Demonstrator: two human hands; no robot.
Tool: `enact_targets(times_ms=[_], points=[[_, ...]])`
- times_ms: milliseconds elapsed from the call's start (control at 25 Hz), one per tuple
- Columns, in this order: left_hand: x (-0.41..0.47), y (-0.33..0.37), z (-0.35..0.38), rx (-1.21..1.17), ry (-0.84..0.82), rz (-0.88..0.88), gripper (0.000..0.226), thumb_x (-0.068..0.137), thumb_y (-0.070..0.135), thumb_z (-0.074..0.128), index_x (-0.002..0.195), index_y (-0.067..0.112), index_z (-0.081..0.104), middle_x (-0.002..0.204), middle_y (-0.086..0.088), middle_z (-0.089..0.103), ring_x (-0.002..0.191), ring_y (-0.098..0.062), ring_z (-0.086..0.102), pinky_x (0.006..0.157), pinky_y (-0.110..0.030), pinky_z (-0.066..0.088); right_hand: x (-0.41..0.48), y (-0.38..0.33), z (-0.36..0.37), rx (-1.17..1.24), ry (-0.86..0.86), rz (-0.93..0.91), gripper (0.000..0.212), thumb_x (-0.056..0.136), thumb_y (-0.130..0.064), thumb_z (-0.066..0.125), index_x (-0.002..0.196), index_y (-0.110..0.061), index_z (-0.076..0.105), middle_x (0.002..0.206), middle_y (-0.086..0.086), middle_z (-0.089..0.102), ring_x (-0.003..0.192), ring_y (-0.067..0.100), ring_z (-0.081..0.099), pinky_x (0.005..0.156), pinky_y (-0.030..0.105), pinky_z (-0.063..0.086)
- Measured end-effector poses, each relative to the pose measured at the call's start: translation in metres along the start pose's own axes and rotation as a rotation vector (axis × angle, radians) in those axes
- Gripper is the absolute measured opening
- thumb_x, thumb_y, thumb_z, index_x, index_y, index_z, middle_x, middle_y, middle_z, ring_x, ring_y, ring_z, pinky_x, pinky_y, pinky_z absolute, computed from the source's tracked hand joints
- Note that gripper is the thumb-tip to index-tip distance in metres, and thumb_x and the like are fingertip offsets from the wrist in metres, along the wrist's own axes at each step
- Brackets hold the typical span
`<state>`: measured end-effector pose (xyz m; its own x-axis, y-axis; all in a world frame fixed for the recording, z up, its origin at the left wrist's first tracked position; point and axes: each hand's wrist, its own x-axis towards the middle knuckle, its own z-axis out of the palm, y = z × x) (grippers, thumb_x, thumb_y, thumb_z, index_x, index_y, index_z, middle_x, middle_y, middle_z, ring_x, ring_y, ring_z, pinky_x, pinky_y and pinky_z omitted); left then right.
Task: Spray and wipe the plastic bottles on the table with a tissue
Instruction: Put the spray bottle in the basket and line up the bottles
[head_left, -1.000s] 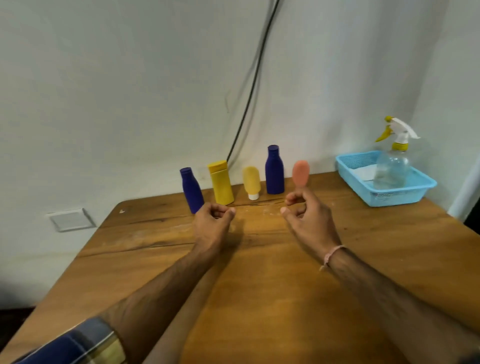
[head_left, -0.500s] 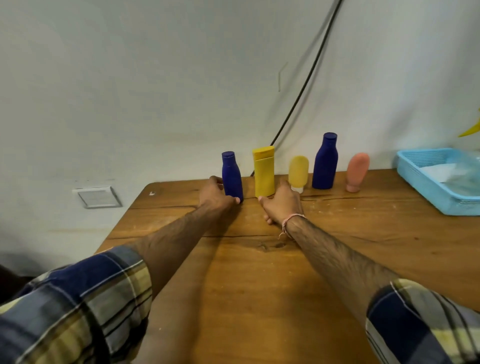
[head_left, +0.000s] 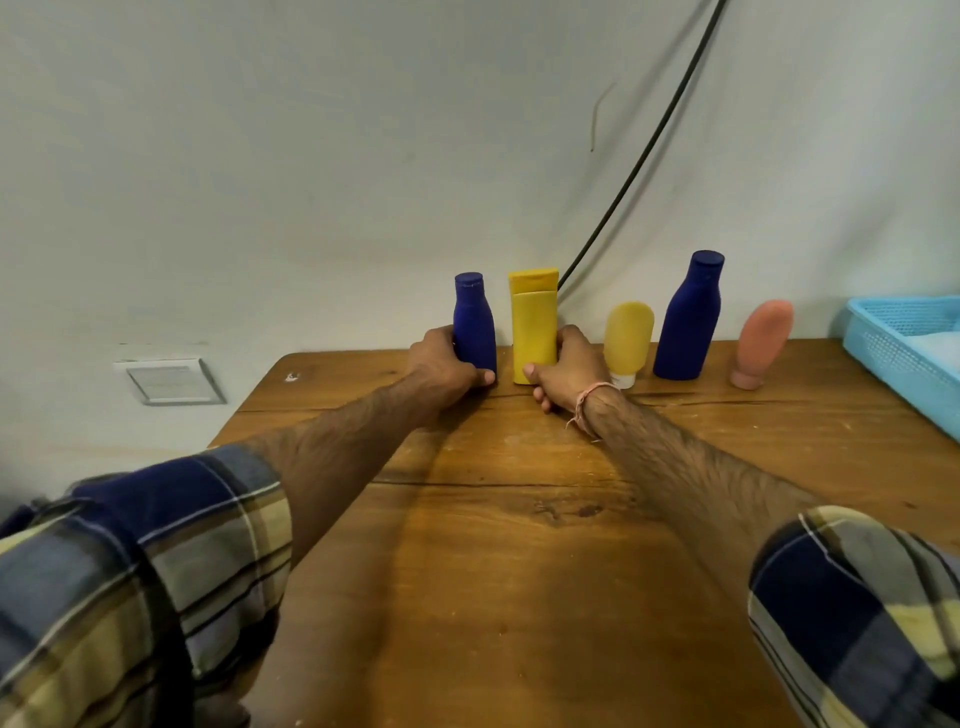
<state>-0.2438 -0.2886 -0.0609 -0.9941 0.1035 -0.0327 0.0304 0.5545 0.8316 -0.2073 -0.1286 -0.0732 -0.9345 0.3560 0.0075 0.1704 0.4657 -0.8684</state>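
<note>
Several plastic bottles stand in a row at the far edge of the wooden table (head_left: 519, 545). My left hand (head_left: 441, 364) grips the base of the small dark blue bottle (head_left: 474, 327), thumb in front. My right hand (head_left: 569, 369) grips the lower part of the tall yellow flip-top bottle (head_left: 534, 327), fingers curled round its right side. To their right stand a small yellow tube (head_left: 627, 338) on its white cap, a larger dark blue bottle (head_left: 688, 317) and a leaning pink tube (head_left: 761, 343). No tissue or spray bottle shows clearly.
A light blue plastic basket (head_left: 898, 353) with something white inside sits at the table's right edge. A black cable (head_left: 639, 161) runs down the white wall behind the bottles. A white wall plate (head_left: 169, 382) lies left of the table.
Both hands reached forward from the table's middle to the left end of the row. The left hand closed round the small blue bottle, the right round the yellow one. The view shifted left.
</note>
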Motion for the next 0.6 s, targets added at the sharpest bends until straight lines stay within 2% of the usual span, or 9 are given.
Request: enact_targets(times_ms=[200,440,600], points=[[0.021,0.003,0.004,-0.003,0.017,0.002,0.072,0.08,0.018,0.085,0.142,0.011,0.049,0.136,-0.011,0.063,0.121,-0.026,0.061,0.095,-0.033,0.051,0.014,-0.002,0.007,-0.017,-0.017,-0.062,0.05,0.093,-0.014,0.067,0.136,-0.018,0.044,0.095,0.009,0.068,0.058,0.014,0.064,0.044,0.023,0.05],[0.024,0.003,0.011,-0.001,0.018,0.007,0.073,0.081,0.018,0.084,0.144,0.011,0.048,0.137,-0.01,0.062,0.122,-0.025,0.06,0.096,-0.034,0.051,0.017,-0.003,0.009,-0.052,-0.006,-0.04,0.046,0.092,-0.018,0.069,0.133,-0.017,0.048,0.093,0.008,0.07,0.054,0.012,0.064,0.04,0.02,0.047],[0.02,0.001,0.01,0.002,0.038,-0.002,0.072,0.08,0.018,0.085,0.141,0.013,0.046,0.136,-0.009,0.061,0.108,-0.019,0.058,0.089,-0.031,0.051,0.012,-0.003,0.007,-0.044,-0.029,-0.013,0.045,0.092,-0.017,0.07,0.133,-0.011,0.051,0.082,0.009,0.071,0.05,0.011,0.062,0.038,0.019,0.045]])
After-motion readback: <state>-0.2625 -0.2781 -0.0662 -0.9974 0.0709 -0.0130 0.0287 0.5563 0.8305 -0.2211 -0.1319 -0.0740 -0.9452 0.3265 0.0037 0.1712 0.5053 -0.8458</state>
